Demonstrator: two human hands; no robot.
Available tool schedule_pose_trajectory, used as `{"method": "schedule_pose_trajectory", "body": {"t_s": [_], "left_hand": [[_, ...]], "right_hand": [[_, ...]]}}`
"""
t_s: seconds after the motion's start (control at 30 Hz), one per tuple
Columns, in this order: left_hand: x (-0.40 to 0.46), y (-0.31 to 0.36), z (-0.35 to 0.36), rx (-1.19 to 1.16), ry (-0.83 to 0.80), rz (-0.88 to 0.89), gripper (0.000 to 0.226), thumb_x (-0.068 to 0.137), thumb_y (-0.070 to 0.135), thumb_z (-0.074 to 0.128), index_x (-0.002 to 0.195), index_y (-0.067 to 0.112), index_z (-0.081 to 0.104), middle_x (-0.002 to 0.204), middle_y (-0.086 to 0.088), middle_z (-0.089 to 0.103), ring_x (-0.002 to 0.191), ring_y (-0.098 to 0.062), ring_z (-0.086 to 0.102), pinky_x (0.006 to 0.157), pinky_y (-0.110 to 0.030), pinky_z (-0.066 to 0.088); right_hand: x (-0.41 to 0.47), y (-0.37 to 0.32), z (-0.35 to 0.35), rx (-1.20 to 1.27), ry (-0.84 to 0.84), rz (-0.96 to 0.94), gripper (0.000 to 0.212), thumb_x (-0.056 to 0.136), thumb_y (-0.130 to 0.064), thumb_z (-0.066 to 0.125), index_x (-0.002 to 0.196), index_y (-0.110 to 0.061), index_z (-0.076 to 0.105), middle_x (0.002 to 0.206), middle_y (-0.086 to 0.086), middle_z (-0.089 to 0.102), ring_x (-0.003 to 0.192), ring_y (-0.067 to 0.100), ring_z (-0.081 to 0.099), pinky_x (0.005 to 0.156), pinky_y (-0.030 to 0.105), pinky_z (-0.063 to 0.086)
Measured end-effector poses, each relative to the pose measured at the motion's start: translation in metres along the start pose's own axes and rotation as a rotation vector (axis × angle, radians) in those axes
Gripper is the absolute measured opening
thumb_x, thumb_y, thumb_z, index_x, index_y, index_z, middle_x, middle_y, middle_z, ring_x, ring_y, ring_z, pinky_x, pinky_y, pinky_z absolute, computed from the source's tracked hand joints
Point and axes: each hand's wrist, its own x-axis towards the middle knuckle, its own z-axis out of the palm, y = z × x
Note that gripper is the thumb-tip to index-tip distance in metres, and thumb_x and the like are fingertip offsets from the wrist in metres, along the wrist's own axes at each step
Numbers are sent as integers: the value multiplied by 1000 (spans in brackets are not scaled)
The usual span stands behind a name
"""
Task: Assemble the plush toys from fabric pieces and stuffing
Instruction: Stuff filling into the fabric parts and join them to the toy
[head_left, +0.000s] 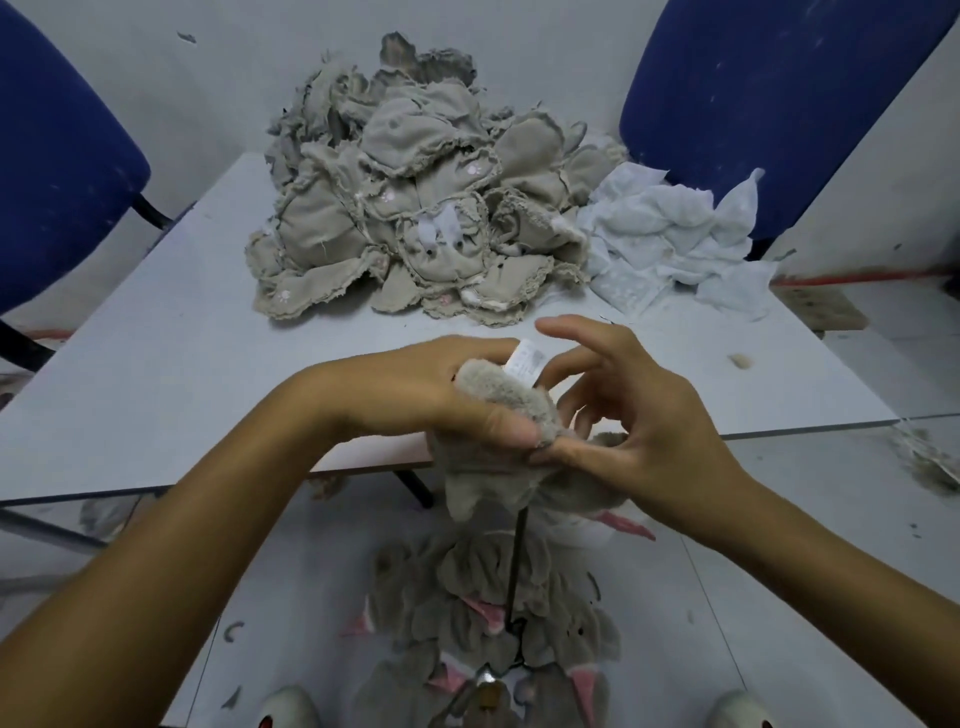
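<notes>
A grey plush toy skin (498, 467) with a white label (525, 361) hangs in front of the table's near edge. My left hand (415, 389) grips its upper furry part, thumb pressed over the fabric. My right hand (634, 410) is at the same spot from the right, one finger touching the fabric below my left thumb and the other fingers spread and loosely bent. A big pile of beige inside-out fabric skins (415, 208) lies on the far half of the white table (156, 338). White fabric pieces (670, 239) lie to its right.
Several turned grey plush skins with pink ears (493, 613) lie heaped on the floor between my shoes. A thin dark rod (517, 571) stands upright among them. Two blue chairs (769, 93) flank the table. Fluff lies on the floor at the right (930, 457).
</notes>
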Motion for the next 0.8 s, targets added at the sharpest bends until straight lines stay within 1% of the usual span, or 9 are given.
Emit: {"method": "schedule_pose_trajectory", "body": {"t_s": [0.1, 0.2, 0.27, 0.4, 0.47, 0.6, 0.67, 0.73, 0.8], "left_hand": [[5, 1, 2, -25, 162, 127, 26, 71, 12, 86, 95, 15, 76, 94, -2, 76, 87, -10, 69, 76, -22, 53], [0, -6, 3, -79, 178, 147, 30, 62, 4, 86, 86, 21, 76, 89, 1, 77, 83, -9, 70, 74, -20, 53], [-1, -11, 7, -91, 149, 118, 35, 62, -3, 87, 78, 25, 76, 83, 5, 75, 79, -8, 69, 71, -20, 53], [3, -13, 20, 121, 134, 65, 32, 60, 14, 92, 68, 20, 61, 69, 10, 62, 67, -7, 56, 64, -27, 46], [5, -13, 25, 263, 137, 22, 29, 63, 19, 93, 76, 13, 68, 75, 4, 67, 75, -15, 62, 72, -37, 51], [4, -8, 25, 398, 133, 45, 29, 70, 18, 89, 83, 3, 68, 79, -6, 67, 81, -24, 62, 77, -42, 49], [3, -4, 23, 243, 214, 112, 31, 69, 8, 88, 75, -2, 59, 73, -11, 58, 71, -24, 56, 68, -38, 48], [2, -6, 23, 185, 262, 180, 34, 70, 7, 84, 66, 9, 51, 67, -4, 47, 64, -15, 47, 60, -30, 39], [6, -13, 31, 360, 217, 177, 29, 73, 9, 75, 68, 24, 51, 71, 7, 50, 66, -7, 50, 62, -25, 39]], "right_hand": [[-1, 1, -2, 49, 50, -16, 81, 71, -30, 88, 135, -47, 41, 107, -15, 60, 84, 20, 66, 70, 22, 55], [-4, 6, -5, -13, -12, 81, 64, 69, -39, 87, 123, -38, 53, 97, -13, 64, 86, 16, 67, 73, 23, 54], [-7, 8, -5, -120, -15, 31, 42, 70, -37, 85, 105, -28, 65, 89, -19, 65, 84, 4, 66, 74, 15, 50], [-12, 9, -1, -176, 23, -10, 22, 72, -35, 83, 85, -29, 66, 82, -24, 64, 77, -4, 62, 69, 7, 42], [-15, 11, 4, -163, -15, 65, 21, 73, -35, 83, 79, -31, 63, 76, -22, 63, 72, -1, 61, 64, 11, 41], [-16, 11, 5, -178, -15, 40, 18, 76, -28, 85, 80, -16, 72, 77, -12, 66, 71, 7, 61, 62, 23, 46], [-14, 7, -1, -164, 100, -43, 14, 80, -24, 82, 84, -13, 75, 78, -11, 65, 71, 5, 60, 63, 19, 43], [-14, 6, -3, -168, 150, -115, 11, 82, -21, 80, 87, -13, 75, 80, -8, 65, 73, 4, 59, 64, 18, 43], [-18, 10, 5, -256, 75, -133, 12, 80, -19, 82, 86, -12, 74, 80, -5, 66, 72, 3, 58, 64, 17, 43]]}}
